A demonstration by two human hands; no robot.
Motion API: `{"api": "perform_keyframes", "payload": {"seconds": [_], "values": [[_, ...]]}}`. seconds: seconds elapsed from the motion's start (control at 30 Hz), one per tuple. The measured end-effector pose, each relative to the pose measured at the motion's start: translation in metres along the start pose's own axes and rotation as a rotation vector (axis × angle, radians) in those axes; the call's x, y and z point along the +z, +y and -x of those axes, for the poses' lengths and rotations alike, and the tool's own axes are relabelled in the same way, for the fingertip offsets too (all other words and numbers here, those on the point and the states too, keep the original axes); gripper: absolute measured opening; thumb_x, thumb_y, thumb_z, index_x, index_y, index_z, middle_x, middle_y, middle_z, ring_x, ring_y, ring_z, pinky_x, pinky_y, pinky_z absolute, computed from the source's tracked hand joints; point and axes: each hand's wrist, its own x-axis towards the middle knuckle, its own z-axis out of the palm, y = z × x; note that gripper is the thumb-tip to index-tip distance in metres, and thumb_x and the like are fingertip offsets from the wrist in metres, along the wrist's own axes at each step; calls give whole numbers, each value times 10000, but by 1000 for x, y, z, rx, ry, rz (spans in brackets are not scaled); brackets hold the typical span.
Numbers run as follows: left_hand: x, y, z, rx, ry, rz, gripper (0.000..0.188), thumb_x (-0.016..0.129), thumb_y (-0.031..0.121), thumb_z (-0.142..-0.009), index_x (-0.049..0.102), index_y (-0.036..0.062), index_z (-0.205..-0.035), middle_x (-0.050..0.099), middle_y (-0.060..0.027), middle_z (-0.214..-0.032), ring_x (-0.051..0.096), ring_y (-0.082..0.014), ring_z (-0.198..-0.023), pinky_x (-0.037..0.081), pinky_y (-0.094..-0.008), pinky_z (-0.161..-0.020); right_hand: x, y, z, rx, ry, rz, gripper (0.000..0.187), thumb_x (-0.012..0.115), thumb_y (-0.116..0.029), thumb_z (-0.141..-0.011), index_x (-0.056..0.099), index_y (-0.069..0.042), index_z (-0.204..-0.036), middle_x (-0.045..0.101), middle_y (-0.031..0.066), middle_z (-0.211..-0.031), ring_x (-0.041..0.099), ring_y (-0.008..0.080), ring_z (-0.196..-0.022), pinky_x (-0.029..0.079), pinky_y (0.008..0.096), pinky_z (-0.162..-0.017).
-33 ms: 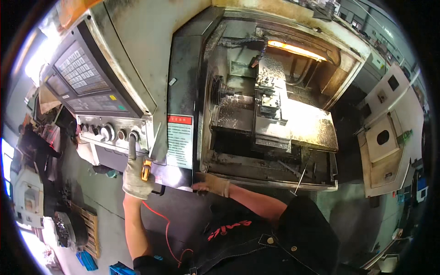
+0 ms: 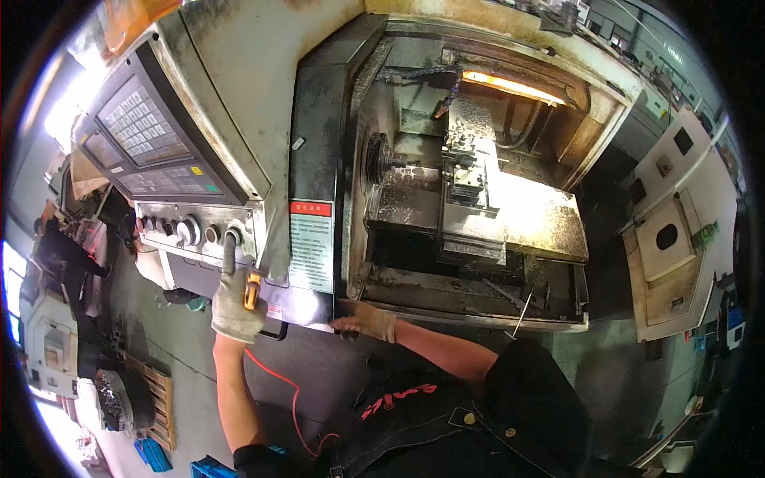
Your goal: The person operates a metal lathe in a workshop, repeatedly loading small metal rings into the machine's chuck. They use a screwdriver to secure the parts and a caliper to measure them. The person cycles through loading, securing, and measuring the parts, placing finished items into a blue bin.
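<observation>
At nine o'clock: round button [image 2: 232,231], position unchanged beneath extended finger [image 2: 229,260] of left hand [image 2: 238,312], suggesting continued pressing; yellow tool [image 2: 253,290] alongside, grip unclear. Toward six: right hand [image 2: 365,321] at door [image 2: 319,171], grasp indeterminable.

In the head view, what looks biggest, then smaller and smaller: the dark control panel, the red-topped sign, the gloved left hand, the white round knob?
1. Dark control panel
2. Red-topped sign and gloved left hand: too alike to rank
3. White round knob
</observation>
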Motion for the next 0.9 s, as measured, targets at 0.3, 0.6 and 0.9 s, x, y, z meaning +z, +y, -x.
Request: {"api": "perform_keyframes", "payload": {"seconds": [0.3, 0.6, 0.9], "values": [[35, -14, 42, 263, 230, -46, 506, 491, -71, -594, 511, -26, -1098, 322, -239, -1403, 520, -412, -1047, 484, -391, -780, 1, -11, 41, -87, -3, -163, 793, 699, -428, -739, 421, 91, -1271, 508, 244, -1236, 484, 304, -1153, 382, 337, -973], [231, -120, 310, -470, 418, 757, 367, 532, -59, -728, 512, 56, -1076, 566, -51, -859, 560, -147, -678, 459, -242, -540, -43, 32, 159, -153, 153, -332, 637, 668, -342, -822, 443, 82, -1242, 581, 122, -1134, 527, 171, -1045, 412, 278, -922], [323, -21, 513, -1130, -69, 258, 408, 603, 67, -724, 590, 88, -1132, 615, -36, -818, 588, -155, -733, 476, -294, -683, -98, 40, 329, -153, 443, -328, 376, 601, -213, -861, 500, -21, -1168, 596, 49, -875, 605, 139, -709, 480, 257, -574]]}}
